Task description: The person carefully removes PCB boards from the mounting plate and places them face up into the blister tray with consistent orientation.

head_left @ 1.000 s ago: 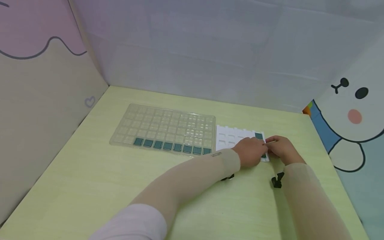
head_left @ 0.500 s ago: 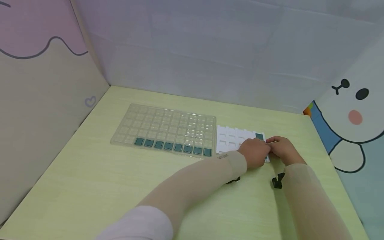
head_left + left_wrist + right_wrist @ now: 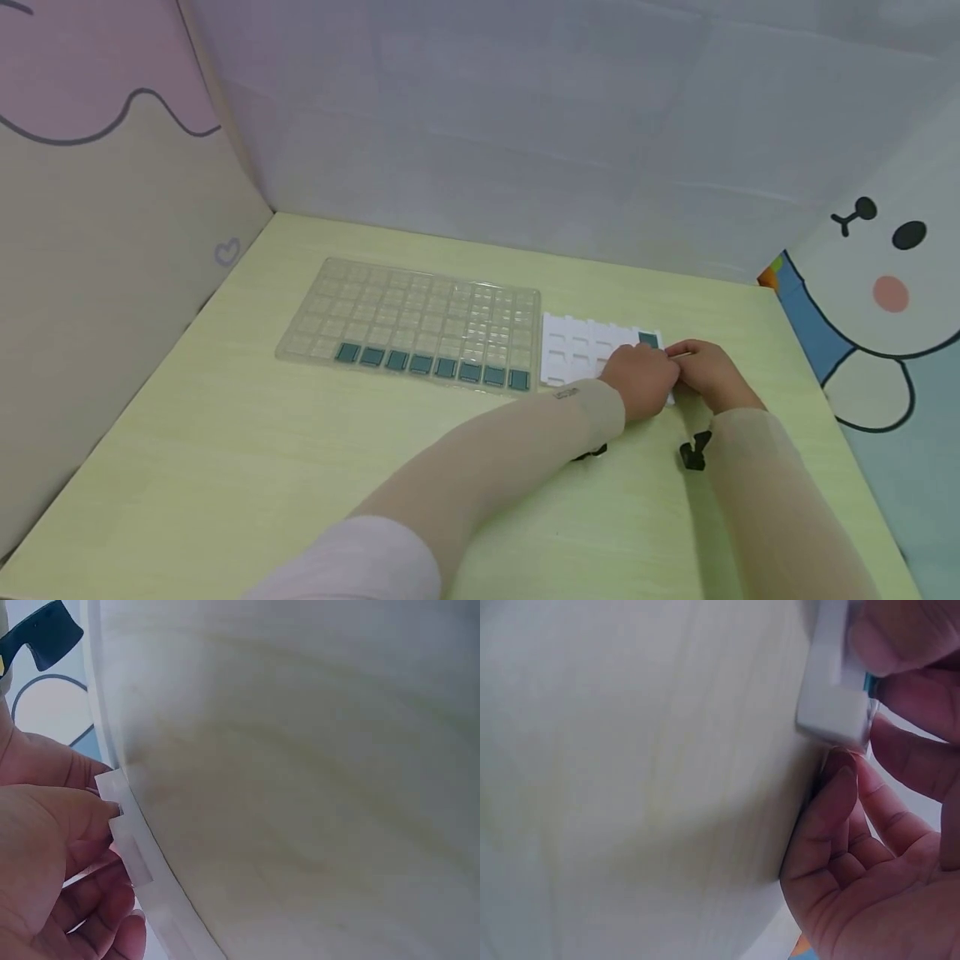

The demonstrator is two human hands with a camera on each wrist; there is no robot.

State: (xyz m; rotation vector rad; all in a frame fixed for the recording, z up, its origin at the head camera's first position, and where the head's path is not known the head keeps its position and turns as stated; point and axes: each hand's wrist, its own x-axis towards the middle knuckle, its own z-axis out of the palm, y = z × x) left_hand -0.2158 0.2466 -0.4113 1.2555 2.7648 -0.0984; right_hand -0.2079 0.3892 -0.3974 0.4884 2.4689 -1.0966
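In the head view a white slotted tray point(image 3: 557, 333) lies at the right, with a teal chip point(image 3: 648, 339) in its far right corner. My left hand point(image 3: 639, 381) is over the tray's near right part and hides the slots below. The right wrist view shows a teal sliver point(image 3: 870, 682) between the left thumb and forefinger, seemingly a pinched chip, mostly covered. My right hand point(image 3: 705, 377) is beside the tray's right edge, fingers bent, its thumb and fingertips at the tray's end. Their exact contact is partly hidden. Both hands' fingertips meet closely there.
Left of the white tray lies a clear plastic tray point(image 3: 300, 343) of many pockets, with several teal chips point(image 3: 421, 365) along its near row. Both lie on a pale yellow table point(image 3: 315, 450). A pale wall point(image 3: 480, 167) rises behind, with decorated panels at both sides.
My left hand has shifted right along the white tray, closer to the right hand, covering more of the near right corner. My right hand stays nearly in place.
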